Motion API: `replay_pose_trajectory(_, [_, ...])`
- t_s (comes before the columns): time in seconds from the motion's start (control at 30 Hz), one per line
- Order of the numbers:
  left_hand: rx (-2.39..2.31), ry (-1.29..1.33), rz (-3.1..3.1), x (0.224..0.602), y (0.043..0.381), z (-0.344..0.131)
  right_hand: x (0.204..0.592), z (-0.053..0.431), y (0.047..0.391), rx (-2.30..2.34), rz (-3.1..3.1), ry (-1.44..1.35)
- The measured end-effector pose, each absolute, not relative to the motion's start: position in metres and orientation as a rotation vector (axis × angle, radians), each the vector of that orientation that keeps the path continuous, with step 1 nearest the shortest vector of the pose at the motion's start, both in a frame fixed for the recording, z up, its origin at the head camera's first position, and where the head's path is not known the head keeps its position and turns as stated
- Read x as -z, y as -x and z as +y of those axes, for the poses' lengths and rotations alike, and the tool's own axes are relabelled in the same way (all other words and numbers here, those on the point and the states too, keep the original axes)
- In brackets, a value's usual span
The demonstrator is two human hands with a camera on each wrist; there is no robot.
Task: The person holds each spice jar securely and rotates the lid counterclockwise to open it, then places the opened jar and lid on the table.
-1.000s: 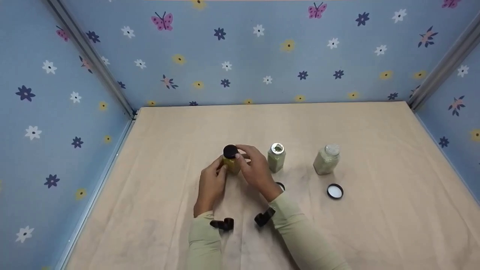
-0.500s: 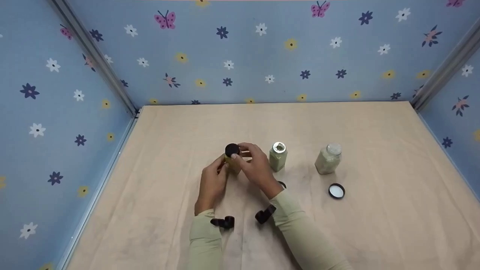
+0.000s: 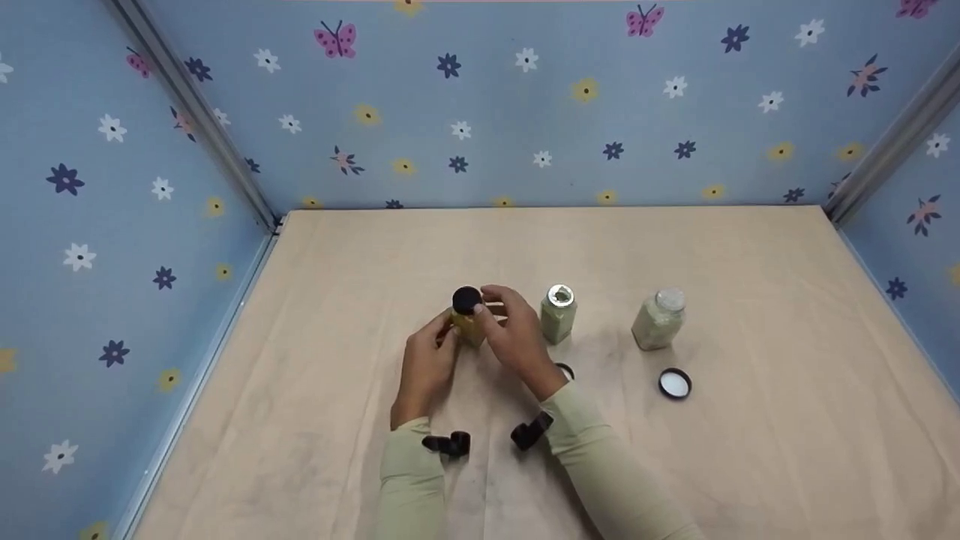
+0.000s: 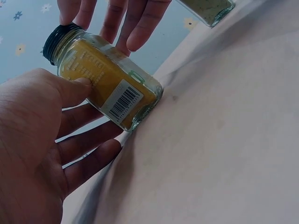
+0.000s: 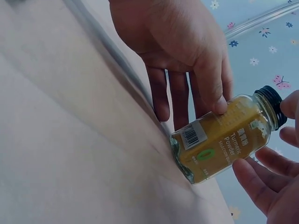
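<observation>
A square glass jar of yellow turmeric powder (image 5: 219, 147) stands on the cloth, its black screw cap (image 3: 466, 300) on. My left hand (image 3: 426, 367) holds the jar's body, thumb on one side and fingers behind, as the left wrist view shows. My right hand (image 3: 517, 341) pinches the cap with the thumb at its edge; other fingers of it lie along the jar's side. To the right stands an uncapped jar with green contents (image 3: 557, 322), a torn silver seal around its mouth. Farther right is another uncapped jar, pale green (image 3: 658, 322), with a whitish top.
One black lid (image 3: 675, 384) lies upturned before the pale green jar, its white liner showing. Another lid (image 3: 566, 371) is partly hidden by my right wrist. A beige cloth (image 3: 337, 300) covers the table; blue patterned walls (image 3: 495, 112) enclose its back and sides.
My right thumb shifts slightly at the cap's edge while both hands stay on the turmeric jar. The whole head view drifts a little; the other jars and lids stay put.
</observation>
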State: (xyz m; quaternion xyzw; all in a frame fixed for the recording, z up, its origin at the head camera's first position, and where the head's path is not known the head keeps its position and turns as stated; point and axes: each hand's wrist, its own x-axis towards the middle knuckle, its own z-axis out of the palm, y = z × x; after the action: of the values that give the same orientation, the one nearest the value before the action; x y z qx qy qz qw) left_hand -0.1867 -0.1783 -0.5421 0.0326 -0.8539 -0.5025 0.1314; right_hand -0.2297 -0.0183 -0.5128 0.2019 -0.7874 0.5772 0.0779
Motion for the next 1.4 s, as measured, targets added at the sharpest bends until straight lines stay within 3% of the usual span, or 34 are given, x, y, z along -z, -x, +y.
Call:
replay_pose_trajectory(0.93, [1.476,-0.068,-2.462,0.5456,0.1881,-0.1751,0.5132,-0.0144,0.2347,-1.675,-2.414,-0.701])
replay_pose_trajectory(1.4, [1.439,-0.06,-2.483,0.5447,0.1865,-0.1785,0.5124,-0.0157,0.2299,-1.788,-2.39,-0.618])
